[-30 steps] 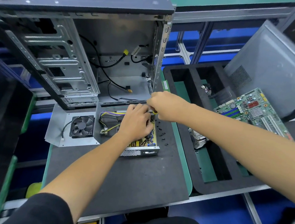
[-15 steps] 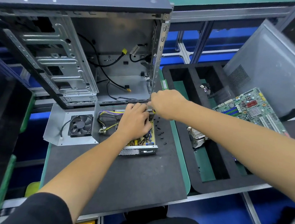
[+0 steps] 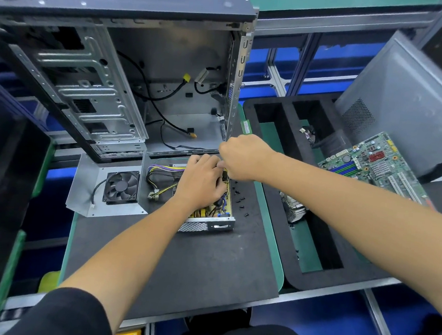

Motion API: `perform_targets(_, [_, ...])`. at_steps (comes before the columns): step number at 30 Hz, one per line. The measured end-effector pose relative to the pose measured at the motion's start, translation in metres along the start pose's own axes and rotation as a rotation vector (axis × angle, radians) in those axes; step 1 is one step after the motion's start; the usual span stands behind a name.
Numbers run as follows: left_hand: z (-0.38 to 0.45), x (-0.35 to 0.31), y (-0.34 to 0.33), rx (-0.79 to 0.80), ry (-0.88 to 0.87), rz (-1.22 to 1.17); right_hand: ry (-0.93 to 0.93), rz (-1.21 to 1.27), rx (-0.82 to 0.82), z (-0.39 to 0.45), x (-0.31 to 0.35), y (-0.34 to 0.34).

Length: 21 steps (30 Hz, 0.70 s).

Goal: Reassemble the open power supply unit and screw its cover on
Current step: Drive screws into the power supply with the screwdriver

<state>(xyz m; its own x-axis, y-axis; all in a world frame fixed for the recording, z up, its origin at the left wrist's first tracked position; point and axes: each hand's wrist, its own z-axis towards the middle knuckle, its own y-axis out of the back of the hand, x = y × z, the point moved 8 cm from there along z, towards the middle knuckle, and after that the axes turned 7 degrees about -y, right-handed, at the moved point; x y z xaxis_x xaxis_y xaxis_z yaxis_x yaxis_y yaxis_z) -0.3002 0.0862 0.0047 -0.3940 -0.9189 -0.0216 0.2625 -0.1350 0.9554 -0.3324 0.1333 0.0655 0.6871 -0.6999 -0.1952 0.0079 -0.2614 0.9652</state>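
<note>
Open power supply unit [image 3: 205, 216] sits on the mat beneath both hands. Left hand [image 3: 200, 181] presses fingers down on its board, likely steadying it. Right hand [image 3: 242, 155] is clenched above; its contents cannot be told. Cover [image 3: 86, 183] lies left of the fingers, unfitted.

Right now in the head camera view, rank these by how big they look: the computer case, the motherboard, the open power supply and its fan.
Largest to smallest as they appear:
1. computer case
2. motherboard
3. open power supply, partly hidden by the hands, so its place against the motherboard is unsure
4. fan
</note>
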Motion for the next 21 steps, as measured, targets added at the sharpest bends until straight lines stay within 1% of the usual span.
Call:
perform_targets(4, [0.001, 0.001, -0.003, 0.011, -0.005, 0.006, -0.049, -0.011, 0.027, 0.006, -0.013, -0.005])
perform_targets(7, [0.001, 0.001, -0.004, 0.014, -0.001, 0.02, -0.033, -0.064, 0.039, 0.006, -0.024, -0.006])
perform_targets(11, [0.0, 0.001, -0.004, 0.01, -0.003, 0.033, -0.036, -0.047, 0.055, -0.001, -0.028, -0.009])
perform_targets(15, [0.001, -0.002, -0.002, 0.017, -0.025, 0.033, -0.085, 0.161, 0.094, -0.004, -0.031, -0.008])
perform_targets(18, [0.002, -0.008, 0.005, -0.012, -0.064, 0.071, -0.096, 0.296, 0.009, -0.005, -0.042, 0.011])
perform_targets(21, [0.017, -0.029, 0.01, 0.012, -0.192, 0.134, -0.136, 0.406, -0.052, -0.009, -0.063, 0.027])
